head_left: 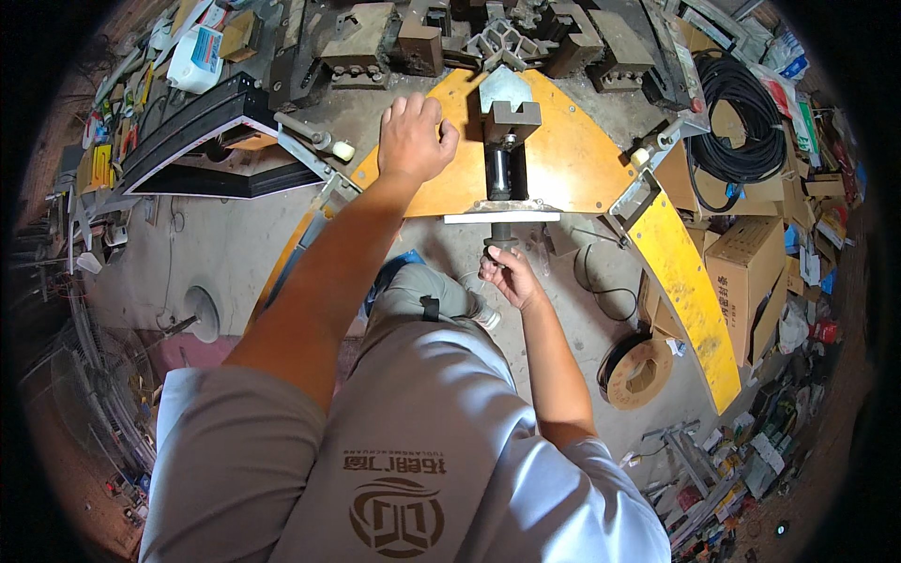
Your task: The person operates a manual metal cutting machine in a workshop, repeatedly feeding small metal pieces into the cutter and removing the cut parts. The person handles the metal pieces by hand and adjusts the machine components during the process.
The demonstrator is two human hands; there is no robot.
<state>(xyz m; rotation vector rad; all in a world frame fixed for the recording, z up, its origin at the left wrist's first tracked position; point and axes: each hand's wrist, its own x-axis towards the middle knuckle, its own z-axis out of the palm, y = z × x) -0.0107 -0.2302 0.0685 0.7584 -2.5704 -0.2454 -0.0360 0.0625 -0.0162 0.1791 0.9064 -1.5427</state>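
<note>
In the head view I took the slotted steel block [513,120] as my landmark. On its near side, past the black cylinder [502,172], the dark knob [500,248] jutted beyond the edge of the yellow tabletop [582,169], and I saw the right hand [511,277] pinching it between thumb and fingers. The left hand [415,136] lay left of the block, apparently resting on the tabletop, fingers part-curled; I could not tell whether it pressed or gripped. I judged that the knob could have slipped, since only the fingertips seemed to bear on it. If the block had travelled toward the webbed metal piece [502,45] on its far side, a left hand sliding rightward could have been nipped. A step backward and right of the block risked catching the reel [664,368] on the floor
</note>
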